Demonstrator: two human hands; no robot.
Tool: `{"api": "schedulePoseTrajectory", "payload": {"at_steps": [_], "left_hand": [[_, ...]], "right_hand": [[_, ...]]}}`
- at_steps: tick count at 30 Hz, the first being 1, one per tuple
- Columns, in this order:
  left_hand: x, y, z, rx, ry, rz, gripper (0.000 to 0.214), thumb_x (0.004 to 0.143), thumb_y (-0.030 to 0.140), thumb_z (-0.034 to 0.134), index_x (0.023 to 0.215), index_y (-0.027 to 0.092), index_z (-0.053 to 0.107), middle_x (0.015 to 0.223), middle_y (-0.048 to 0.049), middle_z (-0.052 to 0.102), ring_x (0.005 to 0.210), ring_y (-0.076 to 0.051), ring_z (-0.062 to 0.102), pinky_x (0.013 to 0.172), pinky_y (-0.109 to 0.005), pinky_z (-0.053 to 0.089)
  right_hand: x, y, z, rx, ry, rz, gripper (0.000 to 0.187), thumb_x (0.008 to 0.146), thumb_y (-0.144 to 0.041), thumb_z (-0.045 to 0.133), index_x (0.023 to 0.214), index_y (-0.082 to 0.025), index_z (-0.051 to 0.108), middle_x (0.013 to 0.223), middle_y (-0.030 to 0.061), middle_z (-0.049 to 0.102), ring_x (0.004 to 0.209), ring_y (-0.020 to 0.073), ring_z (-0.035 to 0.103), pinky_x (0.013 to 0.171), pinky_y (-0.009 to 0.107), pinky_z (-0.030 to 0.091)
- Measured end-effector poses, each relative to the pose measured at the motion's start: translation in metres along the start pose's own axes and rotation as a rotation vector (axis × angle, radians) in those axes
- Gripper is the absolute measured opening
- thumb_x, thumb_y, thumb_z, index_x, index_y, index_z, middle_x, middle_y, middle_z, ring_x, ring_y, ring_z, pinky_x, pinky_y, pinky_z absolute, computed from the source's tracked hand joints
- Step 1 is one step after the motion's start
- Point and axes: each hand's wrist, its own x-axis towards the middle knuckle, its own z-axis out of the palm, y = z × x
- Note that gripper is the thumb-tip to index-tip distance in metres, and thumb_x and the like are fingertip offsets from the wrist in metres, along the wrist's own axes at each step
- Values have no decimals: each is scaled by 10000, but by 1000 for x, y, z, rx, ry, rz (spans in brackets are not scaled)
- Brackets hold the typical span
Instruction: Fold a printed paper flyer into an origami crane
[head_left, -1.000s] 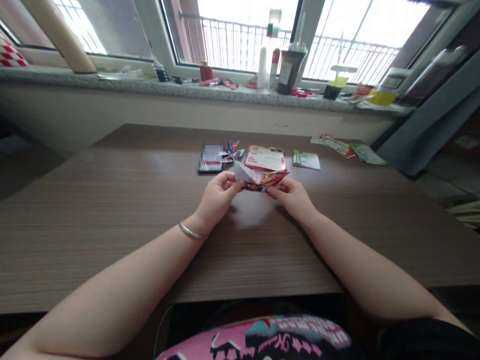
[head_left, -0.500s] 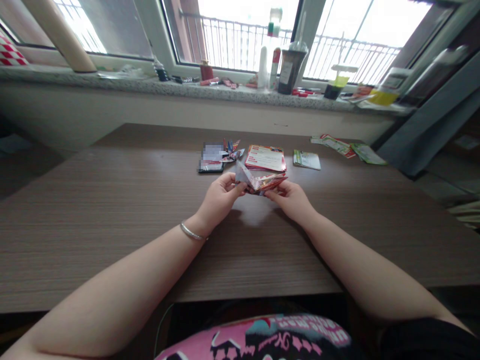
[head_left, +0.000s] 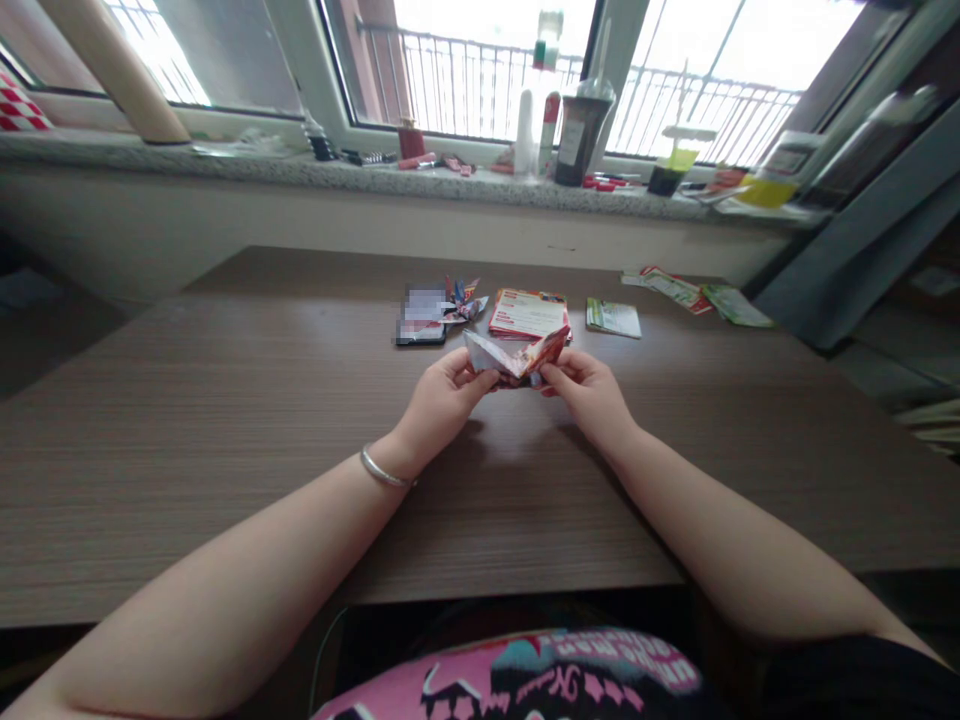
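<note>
A sheet of printed paper, folded with white and red faces [head_left: 517, 362], is held above the table between both hands. My left hand [head_left: 448, 388] pinches its left side, thumb on the near face. On the right side, my right hand [head_left: 589, 390] grips it the same way, with the thumb on top. The paper's two upper points spread apart in a V shape. Just beyond my left hand lies a folded paper figure with several points [head_left: 463, 302], beside a phone [head_left: 421, 316]. Behind the held paper is a stack of red-and-white printed sheets [head_left: 529, 312].
A smaller stack of green-and-white cards [head_left: 613, 318] lies right of the printed sheets. Loose red and green packets [head_left: 697, 296] are at the far right of the wooden table [head_left: 225, 420]. A dark cup [head_left: 582, 138], bottles and small items line the windowsill [head_left: 262, 165].
The right half of the folded paper has turned upward, and its two points now stand in a more even V. My right hand's fingers have shifted slightly along it.
</note>
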Motion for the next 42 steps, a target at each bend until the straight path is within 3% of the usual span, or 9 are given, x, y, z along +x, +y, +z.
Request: {"api": "schedulePoseTrajectory", "payload": {"at_steps": [6,10,17,24,35,38,42], "left_hand": [[-2,6,-1,249,-72,-37,288,806,438,681,845,157,634,821,-32,716,764,-170,673,715,-266,523],[-3,6,-1,346,-89,-42,257,825,410,647,859,156,640,804,-23,704,724,-156,651,678,-255,501],[0,-3,-1,182,-104,-86,317,797,418,683,944,145,620,886,-58,699,820,-186,661,740,-293,512],[0,-2,0,90,-77,-183,368,786,450,705,988,154,621,898,-57,702,754,-152,645,654,-251,492],[0,-5,-1,151,-102,-134,338,804,419,688,991,145,626,919,-61,698,768,-146,637,674,-253,497],[0,-8,-2,106,-72,-156,381,756,431,735,999,155,639,915,-58,706,754,-155,638,672,-263,505],[-1,-7,0,88,-69,-89,349,755,419,743,965,151,671,862,-51,702,715,-143,607,690,-271,501]], "right_hand": [[-2,3,4,-26,-85,-1,341,713,-513,731,780,-189,648,698,-2,659,617,114,572,607,267,495],[-4,1,7,15,-137,61,371,689,-527,751,785,-188,634,737,8,686,660,128,621,619,273,528],[-3,2,8,81,-148,105,417,682,-574,745,803,-202,599,760,3,691,665,133,648,585,267,549],[-3,1,10,158,-133,127,454,602,-486,833,877,-210,599,803,9,707,676,129,651,591,249,534],[-3,4,11,131,-178,118,389,674,-430,786,939,-209,605,812,13,702,664,137,651,601,272,521],[-4,5,10,72,-138,112,382,645,-351,800,943,-209,607,825,21,712,687,151,655,624,293,530],[-5,5,10,42,-100,121,339,649,-350,784,902,-200,616,780,21,709,660,149,634,625,307,531]]}}
